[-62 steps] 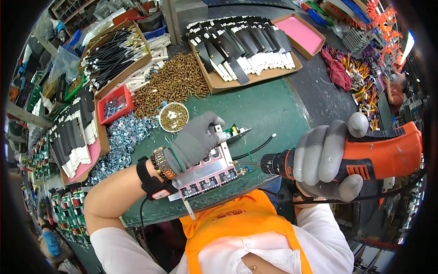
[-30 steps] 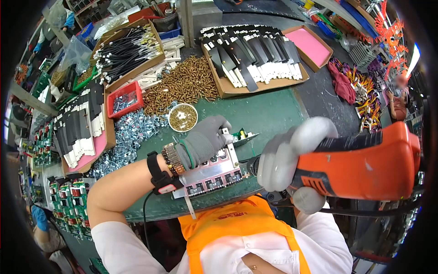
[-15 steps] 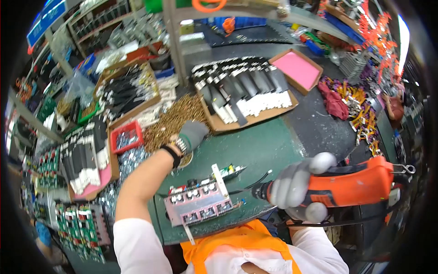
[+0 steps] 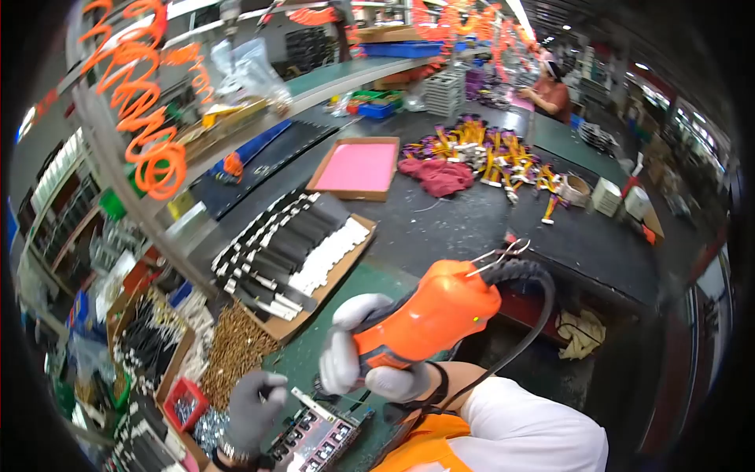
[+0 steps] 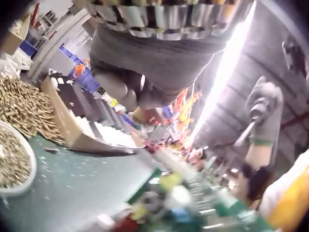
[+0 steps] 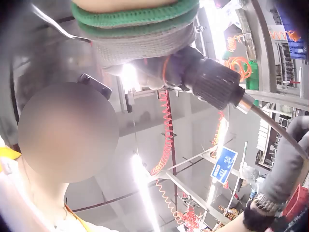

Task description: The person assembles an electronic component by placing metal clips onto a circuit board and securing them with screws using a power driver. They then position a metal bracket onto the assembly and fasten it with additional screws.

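Observation:
My right hand, in a grey glove, grips an orange-red power drill with a black cord. The right wrist view shows the drill's black chuck with a long thin bit. My left hand, also gloved, is bent at the fingers beside a metal plate assembly with rows of black parts. In the left wrist view its fingers curl toward the thumb; I cannot tell if something small is between them. A white bowl of small brass-coloured pieces stands near this hand.
A pile of brass-coloured fasteners lies left, with a red bin close by. Farther back are a cardboard tray of black-and-white strips, a pink-lined box and a maroon cloth. Another person sits beyond.
The head view has swung right. My left hand left the assembly, went to the bowl by the fastener pile, and is back beside the assembly. The drill moved away from the assembly and back beside it.

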A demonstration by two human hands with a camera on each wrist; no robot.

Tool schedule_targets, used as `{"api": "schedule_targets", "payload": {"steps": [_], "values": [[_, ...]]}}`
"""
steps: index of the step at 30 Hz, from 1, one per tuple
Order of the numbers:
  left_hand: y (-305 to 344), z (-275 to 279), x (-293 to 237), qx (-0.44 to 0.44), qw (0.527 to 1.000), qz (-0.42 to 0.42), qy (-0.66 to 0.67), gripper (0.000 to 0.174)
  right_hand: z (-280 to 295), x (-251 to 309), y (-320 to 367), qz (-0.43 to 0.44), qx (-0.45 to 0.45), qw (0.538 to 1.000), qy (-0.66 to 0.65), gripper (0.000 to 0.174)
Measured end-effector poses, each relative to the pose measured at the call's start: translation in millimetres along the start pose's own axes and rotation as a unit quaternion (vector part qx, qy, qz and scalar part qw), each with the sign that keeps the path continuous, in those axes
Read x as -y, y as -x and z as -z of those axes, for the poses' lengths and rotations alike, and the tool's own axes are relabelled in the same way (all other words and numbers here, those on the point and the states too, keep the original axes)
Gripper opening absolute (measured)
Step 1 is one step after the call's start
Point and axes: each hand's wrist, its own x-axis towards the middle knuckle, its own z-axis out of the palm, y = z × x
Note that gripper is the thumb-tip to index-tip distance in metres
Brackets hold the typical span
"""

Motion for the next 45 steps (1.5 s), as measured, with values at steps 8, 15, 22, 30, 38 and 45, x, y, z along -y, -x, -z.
{"api": "schedule_targets", "payload": {"steps": [8,15,22,30,38,45], "values": [[39.2,-8.2,-36.7,0.079,0.978,0.144,0.132,0.025,-7.1,5.4,12.5,-0.066,0.011,0.998,-0.009,0.064],[46.2,-16.6,-50.6,0.053,0.967,0.170,0.183,0.019,-14.5,7.6,12.6,-0.039,-0.003,0.999,-0.017,0.061],[48.6,-19.0,-54.4,0.050,0.983,0.107,0.138,0.017,-18.4,14.6,9.6,-0.036,0.029,0.998,-0.036,0.061],[52.6,-23.1,-32.2,0.062,0.994,0.019,0.088,0.034,-16.2,10.7,1.1,-0.028,-0.106,0.994,0.003,0.058],[22.9,-13.2,29.2,0.126,0.979,-0.097,-0.131,0.069,8.5,-6.2,-6.2,-0.060,-0.037,0.994,0.083,0.051],[26.7,-25.8,39.5,0.170,0.982,-0.053,-0.065,0.083,9.3,-19.7,-9.4,-0.076,0.001,0.995,0.068,0.053]]}}
